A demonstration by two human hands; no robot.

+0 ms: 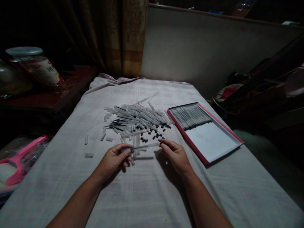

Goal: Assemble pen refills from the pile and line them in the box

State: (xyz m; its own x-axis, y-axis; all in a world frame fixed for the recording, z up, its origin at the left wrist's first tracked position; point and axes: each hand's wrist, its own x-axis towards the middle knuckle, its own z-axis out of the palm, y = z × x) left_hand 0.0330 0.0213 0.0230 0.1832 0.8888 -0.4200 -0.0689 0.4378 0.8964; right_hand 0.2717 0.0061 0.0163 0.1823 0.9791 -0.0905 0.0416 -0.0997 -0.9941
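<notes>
My left hand (119,155) is closed around one end of a clear pen barrel (147,146), which lies nearly level above the table. At the barrel's right end, the thumb and finger of my right hand (173,153) pinch a small dark bit that looks like a black pen plug (160,144); my fingers partly hide it. Just beyond my hands spreads a pile of clear pen barrels (147,115). Dark thin pieces (117,123) stick out of its left side. Several loose black plugs (145,140) are scattered at the pile's near right.
A shallow red-edged box (213,145) on the right holds a row of black-ended pens (190,115). Clear caps (88,155) lie left on the white cloth (147,196). A lidded jar (35,66) stands on a side table; pink scissors-like handles (17,164) are at far left.
</notes>
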